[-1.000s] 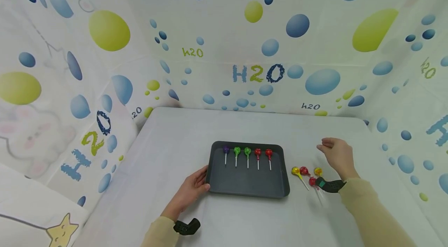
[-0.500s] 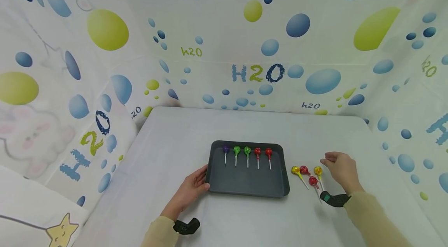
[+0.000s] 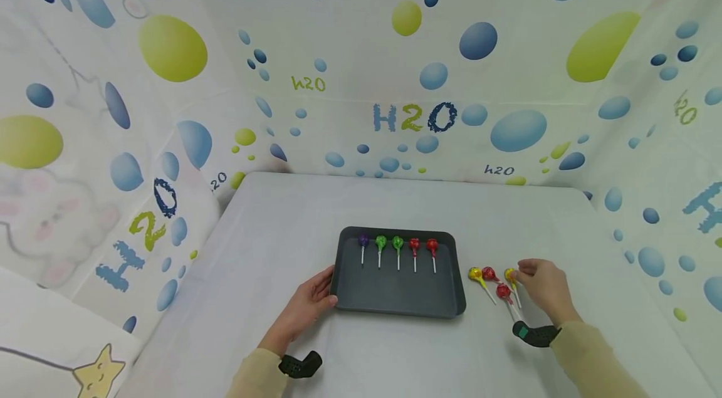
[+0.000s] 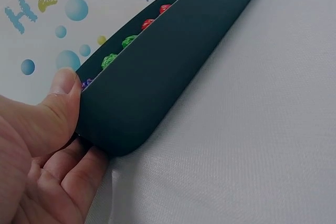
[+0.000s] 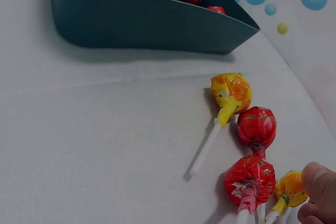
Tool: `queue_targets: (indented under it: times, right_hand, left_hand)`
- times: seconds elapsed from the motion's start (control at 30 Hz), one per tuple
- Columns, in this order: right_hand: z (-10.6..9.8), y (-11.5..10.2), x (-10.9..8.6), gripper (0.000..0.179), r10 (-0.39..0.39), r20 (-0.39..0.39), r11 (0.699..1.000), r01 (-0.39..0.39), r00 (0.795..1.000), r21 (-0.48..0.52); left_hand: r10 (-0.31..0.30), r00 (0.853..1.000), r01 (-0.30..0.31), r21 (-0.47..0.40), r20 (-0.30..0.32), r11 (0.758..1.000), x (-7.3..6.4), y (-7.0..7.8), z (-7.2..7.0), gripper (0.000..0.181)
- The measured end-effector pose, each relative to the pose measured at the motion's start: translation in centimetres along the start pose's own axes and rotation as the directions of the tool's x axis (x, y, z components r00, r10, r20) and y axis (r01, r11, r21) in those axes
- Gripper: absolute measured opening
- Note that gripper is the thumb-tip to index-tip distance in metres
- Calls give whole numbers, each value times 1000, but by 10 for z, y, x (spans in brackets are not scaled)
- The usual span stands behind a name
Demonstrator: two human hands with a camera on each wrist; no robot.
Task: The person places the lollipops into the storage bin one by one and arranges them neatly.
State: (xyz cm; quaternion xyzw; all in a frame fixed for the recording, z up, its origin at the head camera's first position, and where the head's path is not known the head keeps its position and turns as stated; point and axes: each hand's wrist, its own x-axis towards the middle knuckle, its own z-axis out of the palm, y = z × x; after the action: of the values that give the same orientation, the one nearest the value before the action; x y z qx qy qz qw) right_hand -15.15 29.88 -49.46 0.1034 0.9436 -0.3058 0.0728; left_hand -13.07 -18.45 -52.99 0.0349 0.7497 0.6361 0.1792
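Observation:
My left hand (image 3: 309, 301) grips the left edge of a dark grey tray (image 3: 395, 294), thumb on the rim and the other fingers under the side, as the left wrist view shows. Five lollipops lie in a row in the tray: a purple lollipop (image 3: 363, 240), two green ones and two red ones, sticks toward me. At the right, my right hand (image 3: 547, 288) pinches the wrapped head of a yellow lollipop (image 5: 290, 188) at its right side. Beside it lie two red lollipops (image 5: 256, 127) and another yellow lollipop (image 5: 231, 95).
A white cloth covers the table (image 3: 282, 216). Behind it and at both sides hangs a curtain (image 3: 350, 72) printed with blue and green bubbles. Black camera bands (image 3: 301, 365) sit on both wrists. The loose lollipops lie close to the tray's right side.
My right hand has come down toward me, from above and behind the loose lollipops to the right-hand yellow one. The left hand and the tray have stayed in place.

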Motion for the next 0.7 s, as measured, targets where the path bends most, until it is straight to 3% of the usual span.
queue_targets:
  times: [0.7]
  right_hand:
    - [10,0,4,34,-2,4,999,2,1000,-48]
  left_hand:
    - [3,1000,-3,-1,0,1000,2,-4,-1,72]
